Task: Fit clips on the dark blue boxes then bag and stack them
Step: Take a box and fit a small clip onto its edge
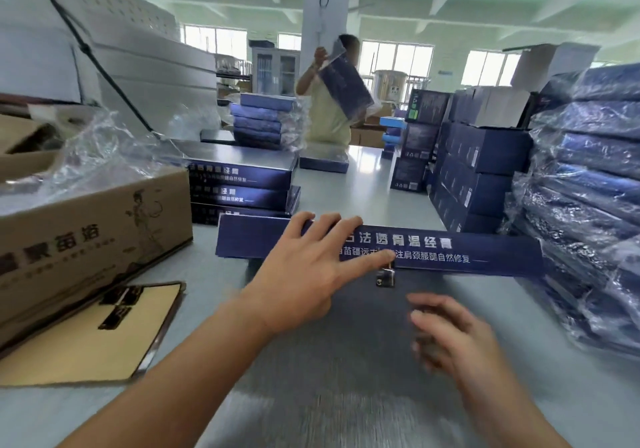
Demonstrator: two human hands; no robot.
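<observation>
The dark blue box (346, 343) lies flat on the table (571, 395), right under both hands. Its front flap (450, 252), the one with white letters, stands up just past the fingers.

The left hand (304, 274) is spread wide. Its fingers lie over the top edge of the flap, and its thumb (374, 257) presses down right above the small metal clip (385, 276). The clip sits where the flap meets the lid, just under that thumb.

The right hand (446, 333) is near the clip, a little closer to the person. It is blurry. Its fingers look loosely curled, and I cannot tell if they hold something small.

The step now looks like fitting the clip. To do it well, the left hand should keep the flap from wobbling, with the thumb close beside the clip. The clip should sit straight, not crooked, and be pushed until it sits snug. Push gently, so the thin card does not bend.

Far to the right of the right hand is a tall stack of bagged boxes (588, 205). Past the left hand are plain boxes (242, 177) with no bags yet. To the left of the left hand is a brown carton (93, 233).
</observation>
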